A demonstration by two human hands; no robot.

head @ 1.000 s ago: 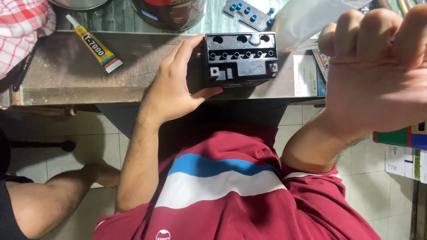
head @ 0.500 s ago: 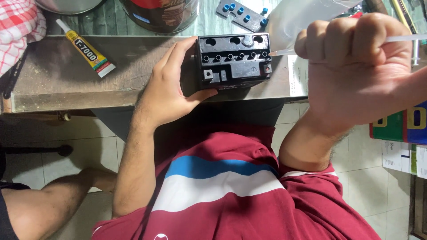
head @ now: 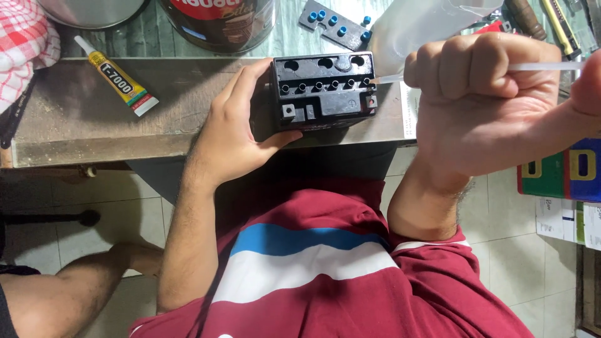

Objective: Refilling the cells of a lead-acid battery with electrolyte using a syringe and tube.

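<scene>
At counter edge: right hand (head: 488, 106) fisted on horizontal syringe (head: 544, 66), tip toward battery (head: 323, 91); left hand (head: 235, 138) clasps battery.

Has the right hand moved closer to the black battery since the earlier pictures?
Yes. The right hand has come leftward, bringing the clear tube to the black battery.

Battery (head: 323, 89) was black w/ a small red mark at one corner; the strip (head: 333, 25) behind it grey w/ blue caps. Glue tube (head: 116, 76) was yellow, white end. Cloth (head: 25, 44) red-and-white check; shirt (head: 325, 275) maroon w/ blue & white bands.
</scene>
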